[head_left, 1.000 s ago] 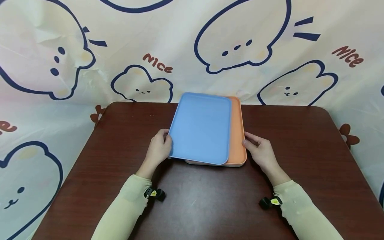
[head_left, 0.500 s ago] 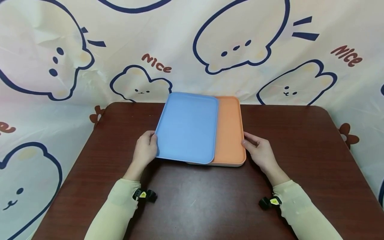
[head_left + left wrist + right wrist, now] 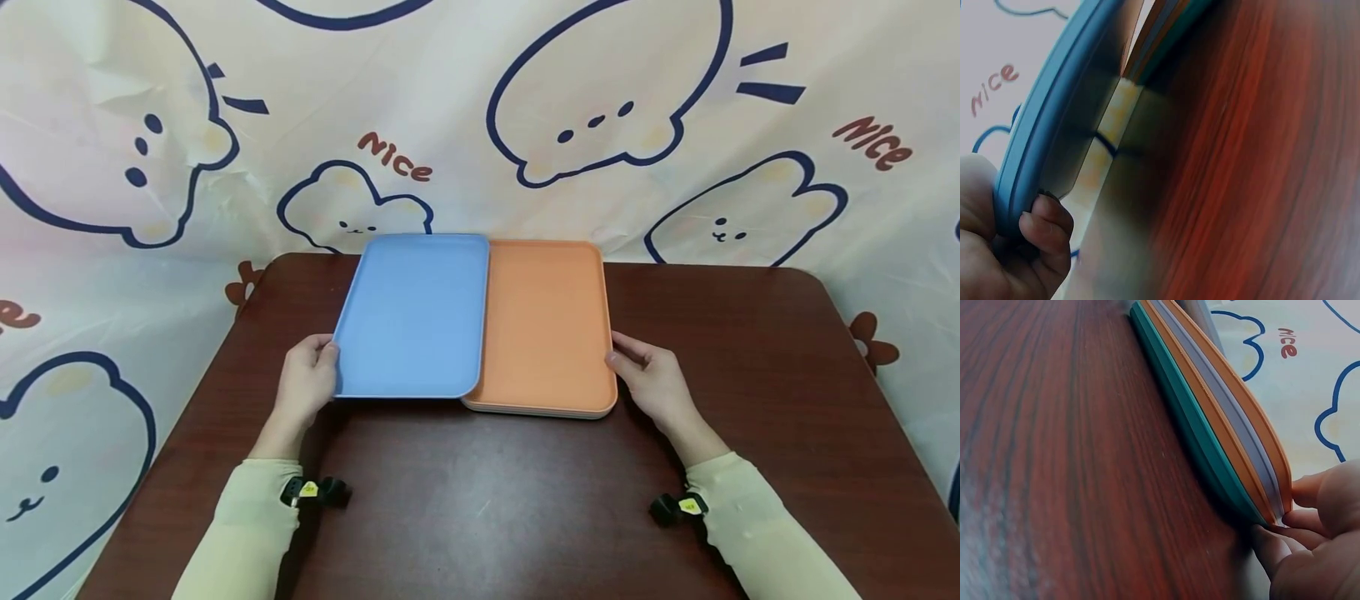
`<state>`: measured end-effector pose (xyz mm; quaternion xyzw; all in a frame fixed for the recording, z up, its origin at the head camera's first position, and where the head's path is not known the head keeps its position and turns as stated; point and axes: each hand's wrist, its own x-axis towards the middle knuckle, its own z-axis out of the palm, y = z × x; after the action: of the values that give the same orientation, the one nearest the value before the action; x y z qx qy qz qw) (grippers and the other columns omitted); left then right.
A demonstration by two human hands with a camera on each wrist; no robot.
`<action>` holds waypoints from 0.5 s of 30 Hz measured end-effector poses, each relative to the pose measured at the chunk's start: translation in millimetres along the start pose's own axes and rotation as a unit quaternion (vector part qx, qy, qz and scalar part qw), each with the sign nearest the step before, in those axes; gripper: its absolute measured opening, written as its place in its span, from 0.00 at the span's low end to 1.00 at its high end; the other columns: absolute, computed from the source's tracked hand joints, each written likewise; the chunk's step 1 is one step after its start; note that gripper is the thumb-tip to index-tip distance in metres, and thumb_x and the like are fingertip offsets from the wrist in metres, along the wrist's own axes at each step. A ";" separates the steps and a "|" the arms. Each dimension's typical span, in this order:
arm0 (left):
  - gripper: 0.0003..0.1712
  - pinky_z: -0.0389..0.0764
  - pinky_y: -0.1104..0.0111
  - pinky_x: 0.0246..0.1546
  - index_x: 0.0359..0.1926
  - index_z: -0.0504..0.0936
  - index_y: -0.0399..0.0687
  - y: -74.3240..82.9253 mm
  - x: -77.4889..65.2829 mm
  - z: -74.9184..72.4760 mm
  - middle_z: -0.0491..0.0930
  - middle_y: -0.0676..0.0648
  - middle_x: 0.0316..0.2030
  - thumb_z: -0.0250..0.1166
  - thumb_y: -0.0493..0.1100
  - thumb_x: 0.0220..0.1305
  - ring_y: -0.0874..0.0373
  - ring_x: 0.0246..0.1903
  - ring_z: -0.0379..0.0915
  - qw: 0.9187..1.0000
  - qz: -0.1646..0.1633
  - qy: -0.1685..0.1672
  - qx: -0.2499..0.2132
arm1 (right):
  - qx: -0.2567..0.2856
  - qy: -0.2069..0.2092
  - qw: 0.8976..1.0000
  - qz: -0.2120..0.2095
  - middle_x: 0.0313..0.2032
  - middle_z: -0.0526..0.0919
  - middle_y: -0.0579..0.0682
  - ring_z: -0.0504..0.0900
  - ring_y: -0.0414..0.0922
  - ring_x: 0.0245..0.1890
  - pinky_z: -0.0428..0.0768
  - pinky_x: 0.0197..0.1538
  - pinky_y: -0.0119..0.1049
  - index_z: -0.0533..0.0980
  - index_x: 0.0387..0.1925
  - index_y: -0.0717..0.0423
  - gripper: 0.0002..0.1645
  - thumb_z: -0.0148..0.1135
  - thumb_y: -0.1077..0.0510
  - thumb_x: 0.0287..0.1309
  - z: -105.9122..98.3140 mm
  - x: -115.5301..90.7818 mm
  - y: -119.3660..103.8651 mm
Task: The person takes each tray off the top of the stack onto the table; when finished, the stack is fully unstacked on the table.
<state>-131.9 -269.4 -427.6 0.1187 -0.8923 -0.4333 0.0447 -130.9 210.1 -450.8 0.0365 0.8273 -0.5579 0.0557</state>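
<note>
Table (image 3: 495,500) of dark wood, cartoon-printed backdrop (image 3: 450,92) behind; left hand (image 3: 306,377) grips a raised blue tray (image 3: 415,317), overlapping an orange-topped tray stack (image 3: 551,329) resting below, gripped by the right hand (image 3: 654,382).

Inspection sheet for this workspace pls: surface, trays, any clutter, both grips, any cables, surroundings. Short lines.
Surface: dark reddish-brown wood-grain table, glare toward its near middle.
Job's things: blue tray, raised off the table; in the head view its right edge overlaps the tray stack. Stack layers, top down: orange, lavender, orange, teal. Whether blue touches the stack: cannot tell.
Clutter: nothing seen.
Left grip: pinches the blue tray's left edge.
Right grip: holds the tray stack's right edge.
Cables: nothing seen.
Surroundings: pale backdrop with navy-outlined cartoon figures and "Nice" lettering; black wrist cameras on both arms.
</note>
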 end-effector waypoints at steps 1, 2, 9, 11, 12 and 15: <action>0.25 0.78 0.70 0.25 0.65 0.77 0.23 -3.0 0.8 -3.3 0.84 0.24 0.48 0.47 0.40 0.85 0.52 0.34 0.79 1.000 -0.004 0.000 0.001 | -0.001 0.000 1.000 0.000 0.72 0.78 0.64 0.82 0.40 0.64 0.79 0.51 0.14 0.73 0.76 0.61 0.30 0.63 0.57 0.78 0.1 0.0 -0.3; 0.25 0.78 0.69 0.23 0.66 0.77 0.23 -5.8 1.5 -6.4 0.84 0.23 0.48 0.47 0.40 0.85 0.52 0.34 0.79 1.000 -0.008 0.000 0.000 | -0.002 0.000 1.000 -0.001 0.72 0.78 0.64 0.82 0.41 0.64 0.79 0.51 0.13 0.73 0.76 0.61 0.30 0.63 0.57 0.78 0.3 0.0 -0.5; 0.27 0.78 0.72 0.27 0.68 0.75 0.23 -20.0 4.4 -22.8 0.83 0.23 0.53 0.45 0.42 0.87 0.44 0.41 0.81 0.999 -0.028 0.004 0.017 | -0.006 0.000 1.000 -0.004 0.71 0.79 0.64 0.83 0.39 0.63 0.79 0.50 0.13 0.73 0.76 0.61 0.30 0.63 0.57 0.78 -0.5 -0.4 -0.6; 0.27 0.78 0.70 0.24 0.69 0.74 0.23 -24.6 5.5 -27.0 0.82 0.23 0.52 0.45 0.42 0.87 0.48 0.36 0.81 0.999 -0.036 0.002 0.016 | -0.010 -0.002 1.000 -0.003 0.71 0.78 0.64 0.82 0.45 0.66 0.79 0.51 0.13 0.72 0.77 0.61 0.31 0.63 0.56 0.79 -0.4 -0.4 -0.4; 0.27 0.77 0.68 0.22 0.69 0.74 0.23 -27.0 6.0 -29.0 0.82 0.23 0.51 0.45 0.42 0.87 0.50 0.33 0.80 0.999 -0.039 0.002 0.016 | -0.012 -0.003 1.000 -0.002 0.72 0.78 0.64 0.81 0.48 0.67 0.79 0.50 0.13 0.72 0.77 0.61 0.31 0.62 0.56 0.79 -0.4 -0.3 -0.2; 0.27 0.77 0.66 0.19 0.69 0.73 0.23 -33.8 7.5 -35.6 0.82 0.24 0.49 0.44 0.43 0.87 0.58 0.28 0.75 0.999 -0.046 0.005 0.021 | -0.015 -0.005 1.000 0.000 0.73 0.77 0.64 0.79 0.54 0.70 0.78 0.51 0.13 0.71 0.77 0.60 0.31 0.61 0.56 0.80 -0.3 0.0 0.5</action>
<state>-126.8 -318.5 -432.2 0.1631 -0.8946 -0.4151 0.0265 -130.9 210.6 -451.2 0.0329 0.8353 -0.5454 0.0609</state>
